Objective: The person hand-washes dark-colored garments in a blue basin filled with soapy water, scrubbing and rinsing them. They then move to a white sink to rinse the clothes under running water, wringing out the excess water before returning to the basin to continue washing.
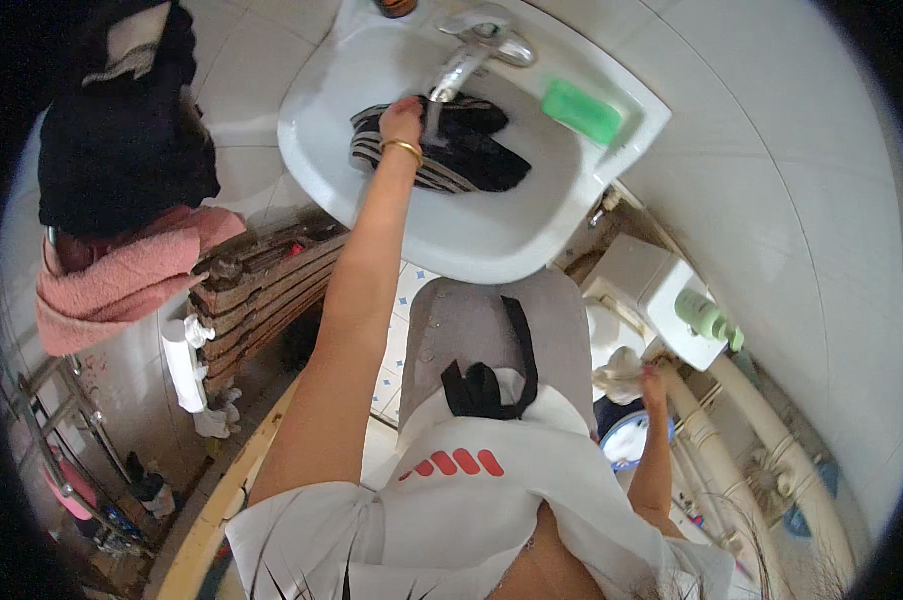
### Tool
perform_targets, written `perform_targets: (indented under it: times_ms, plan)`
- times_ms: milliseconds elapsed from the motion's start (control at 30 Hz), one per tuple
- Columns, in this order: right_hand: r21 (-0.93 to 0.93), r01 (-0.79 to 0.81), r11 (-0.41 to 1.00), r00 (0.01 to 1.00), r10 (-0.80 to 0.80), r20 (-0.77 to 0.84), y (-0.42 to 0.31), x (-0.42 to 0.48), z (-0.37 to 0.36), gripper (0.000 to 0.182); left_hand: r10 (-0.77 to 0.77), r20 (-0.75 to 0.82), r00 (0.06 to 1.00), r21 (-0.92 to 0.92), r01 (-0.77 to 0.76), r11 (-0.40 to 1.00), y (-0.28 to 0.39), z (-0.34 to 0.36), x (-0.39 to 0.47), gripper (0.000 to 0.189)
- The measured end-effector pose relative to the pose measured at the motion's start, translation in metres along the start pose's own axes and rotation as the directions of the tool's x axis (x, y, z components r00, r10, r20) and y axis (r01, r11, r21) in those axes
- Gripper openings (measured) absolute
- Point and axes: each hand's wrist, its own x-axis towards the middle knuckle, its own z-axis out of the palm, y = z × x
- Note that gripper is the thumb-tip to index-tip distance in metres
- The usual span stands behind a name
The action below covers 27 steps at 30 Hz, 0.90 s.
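Observation:
Under the tap, my left hand (401, 124) is closed on the edge of a black cloth item (481, 161) with pale stripes. The cloth lies wet in the white washbasin (324, 161). Water runs from the chrome tap (459, 71) onto it, just right of my fingers. A gold-coloured bangle (403, 150) circles my left wrist. Low on the right, my right hand (652, 386) holds a bunched pale cloth (619, 375) beside the toilet. Its exact kind is too blurred to tell. Below that cloth is a blue-rimmed basin (639, 439) with white contents.
A green soap bar or box (583, 111) sits on the basin's right ledge. A pale green pump bottle (699, 311) lies on the white cistern (669, 289). Black cloth (129, 150) and a pink towel (121, 281) hang at left, above a brown slatted unit (271, 292). Pipes (721, 450) run along the right wall.

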Motion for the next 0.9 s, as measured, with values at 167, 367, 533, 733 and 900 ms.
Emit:
perform_targets:
  times_ms: [167, 367, 533, 733, 900]
  plan:
    - [0.122, 0.38, 0.917, 0.924, -0.37, -0.095, -0.17, 0.021, -0.005, 0.025, 0.26, 0.15, 0.954, 0.967, -0.196, 0.161, 0.013, 0.001, -0.035, 0.055]
    - [0.394, 0.56, 0.728, 0.743, -0.652, 0.149, -0.43, 0.066, 0.083, 0.027, 0.181, 0.539, 0.823, 0.841, -0.513, -0.172, -0.018, 0.004, -0.063, 0.024]
    - [-0.31, 0.878, 0.365, 0.381, -0.925, -0.01, -0.483, 0.147, 0.181, 0.047, -0.172, 0.629, 0.758, 0.766, -0.566, 0.305, 0.047, 0.0, -0.075, 0.035]
    - [-0.54, 0.758, 0.365, 0.507, -0.851, 0.138, -0.501, 0.164, 0.245, 0.027, -0.185, 0.134, 0.974, 0.99, -0.138, -0.011, -0.015, 0.034, -0.061, 0.05]
    - [-0.175, 0.952, 0.251, 0.251, -0.968, -0.024, -0.502, 0.225, 0.268, 0.025, -0.008, 0.321, 0.947, 0.935, -0.316, 0.16, -0.015, 0.045, -0.001, 0.036]
